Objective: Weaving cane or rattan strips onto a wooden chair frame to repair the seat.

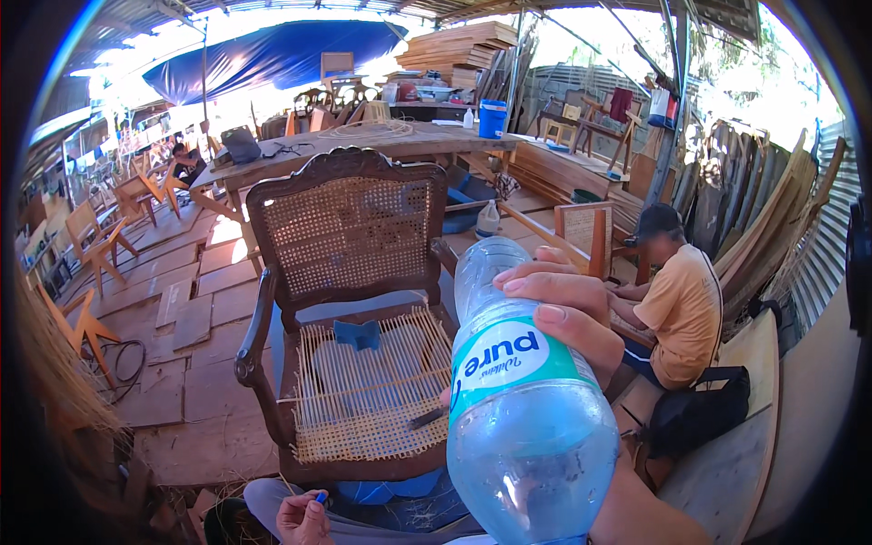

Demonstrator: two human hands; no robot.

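Observation:
My right hand (570, 307) grips a clear plastic water bottle (527, 436) with a teal label, raised close to the camera and tilted, neck toward me. Low in the picture, my left hand (302, 520) pinches a small blue cap (320, 497). In front of me stands a dark wooden armchair (263, 318) with a cane back and a partly woven cane seat (363, 395). A blue cloth (357, 333) and a small dark tool (425, 419) lie on the seat.
A person in a yellow shirt and cap (681, 309) sits at the right beside a black bag (699, 409). Behind the chair are a long workbench (381, 141), a blue bucket (491, 118), stacked planks and several unfinished chairs (91, 241) at the left.

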